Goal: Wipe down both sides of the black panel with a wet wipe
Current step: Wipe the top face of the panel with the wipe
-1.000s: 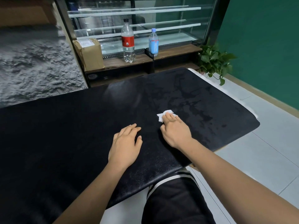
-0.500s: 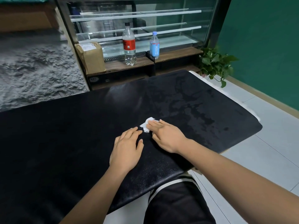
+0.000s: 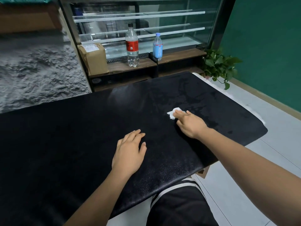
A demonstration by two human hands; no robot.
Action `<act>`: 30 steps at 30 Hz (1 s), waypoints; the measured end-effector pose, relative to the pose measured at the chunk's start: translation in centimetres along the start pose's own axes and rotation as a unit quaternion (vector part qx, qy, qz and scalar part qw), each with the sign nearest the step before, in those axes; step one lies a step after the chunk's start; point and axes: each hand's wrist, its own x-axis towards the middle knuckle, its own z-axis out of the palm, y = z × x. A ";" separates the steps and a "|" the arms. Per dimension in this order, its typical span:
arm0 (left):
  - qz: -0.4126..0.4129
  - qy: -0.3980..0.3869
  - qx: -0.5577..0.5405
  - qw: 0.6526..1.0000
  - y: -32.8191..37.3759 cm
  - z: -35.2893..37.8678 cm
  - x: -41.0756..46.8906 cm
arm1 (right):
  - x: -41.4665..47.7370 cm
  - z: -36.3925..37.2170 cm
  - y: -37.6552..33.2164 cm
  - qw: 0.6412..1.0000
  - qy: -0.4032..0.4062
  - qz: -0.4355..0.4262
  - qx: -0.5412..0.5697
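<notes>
wipe pass under way on the top face, underside not yet reached

nearest the camera, the person's striped black shorts (image 3: 179, 206) are showing below the near edge of the black panel (image 3: 65, 144), which is lying flat and spreading across most of the view. the left hand (image 3: 128, 150) is resting palm down on the panel near that edge, fingers straight and relaxed, holding nothing and seemingly steadying the sheet. further out and to the right, the right hand (image 3: 190, 124) is pressing a small bunched wet wipe (image 3: 173, 114) onto the panel under flat, extended fingers; nothing is curling round it. beyond the wipe, damp streaks are glistening on the right part of the surface, while the left part is looking dry.

the likely trouble: with the wipe only pinned under straight fingers, a quick stroke could be leaving it behind or rolling it up, so the fingers would be rubbing bare panel. the panel's right end appears to be overhanging its support above the tile floor (image 3: 260, 168), so hard pressure there could be tipping or sliding it if the left hand is lifting. a wipe this small may also be drying out before the second side.

at the back, a red-label bottle (image 3: 132, 46) and a blue-label bottle (image 3: 157, 47) are standing on a wooden ledge, well apart from the work.
</notes>
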 end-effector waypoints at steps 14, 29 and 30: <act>-0.004 0.000 0.002 1.000 0.1 0.0 0.1 | 2.2 2.6 -5.6 0.997 0.044 0.036 -0.052; -0.002 -0.001 0.005 1.000 -0.1 0.2 0.2 | 3.0 1.9 -6.5 0.989 -0.007 -0.141 -0.038; -0.003 -0.001 0.004 1.000 -0.1 0.2 0.2 | 3.2 1.7 -6.0 0.990 -0.014 -0.134 -0.035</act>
